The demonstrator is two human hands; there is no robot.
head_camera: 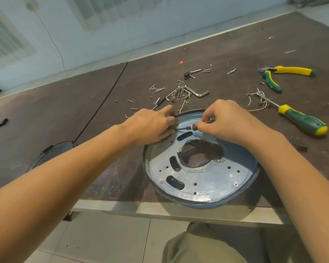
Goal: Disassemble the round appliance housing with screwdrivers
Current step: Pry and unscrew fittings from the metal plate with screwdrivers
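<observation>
Right hand [224, 120] pinches small screwdriver [190, 127]; shaft runs leftward to housing [241, 188] far rim, under left hand's [152, 126] curled fingers bracing there.

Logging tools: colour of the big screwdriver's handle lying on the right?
Green with yellow ends, clear in the head view: screwdriver.

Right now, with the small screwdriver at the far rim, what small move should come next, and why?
Probably turn the small screwdriver with the right hand: its tip meets the round housing rim under the left hand, which steadies it.
</observation>
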